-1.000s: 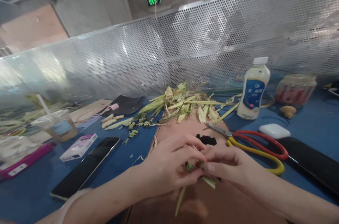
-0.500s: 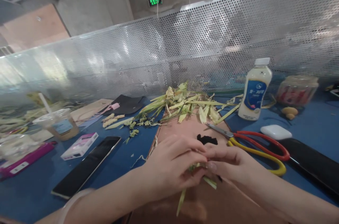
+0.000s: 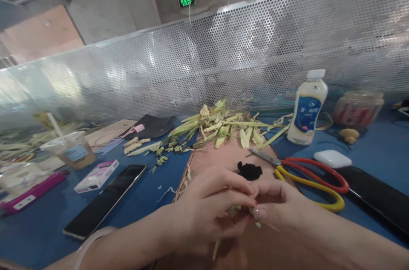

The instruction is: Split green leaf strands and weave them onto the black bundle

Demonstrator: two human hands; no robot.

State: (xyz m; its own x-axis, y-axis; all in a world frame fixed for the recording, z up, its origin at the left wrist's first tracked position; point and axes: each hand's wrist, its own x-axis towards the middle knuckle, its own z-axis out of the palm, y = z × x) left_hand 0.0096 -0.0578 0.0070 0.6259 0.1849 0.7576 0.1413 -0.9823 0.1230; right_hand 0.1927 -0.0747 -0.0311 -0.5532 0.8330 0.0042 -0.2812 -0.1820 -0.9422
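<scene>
My left hand point(image 3: 212, 208) is closed with bent fingers round a small pale green husk-like piece point(image 3: 234, 209), mostly hidden behind them. The fingertips of my right hand point(image 3: 277, 208) pinch together against those of my left, at the piece's right side. Below my left hand hangs a thin pale strip point(image 3: 216, 249). Both hands are over a brown board point(image 3: 211, 157). Just beyond the fingers lies a black fuzzy scrap point(image 3: 250, 171). Scissors point(image 3: 337, 205) with red and yellow handles rest to the right, and a heap of pale green husks point(image 3: 223, 127) covers the board's far end.
Small knotted green pieces point(image 3: 161, 150) lie left of the board. Further left are a phone point(image 3: 105, 202), a pink-white box point(image 3: 96, 176) and a cup with a straw point(image 3: 75, 153). On the right stand a bottle point(image 3: 307, 112) and a jar point(image 3: 359, 110), with a white case point(image 3: 332, 158) nearer.
My fingers have shifted slightly right and closer together. The green strip end that stuck out under my right fingertips shows much less now, and the hanging strip shows shorter.
</scene>
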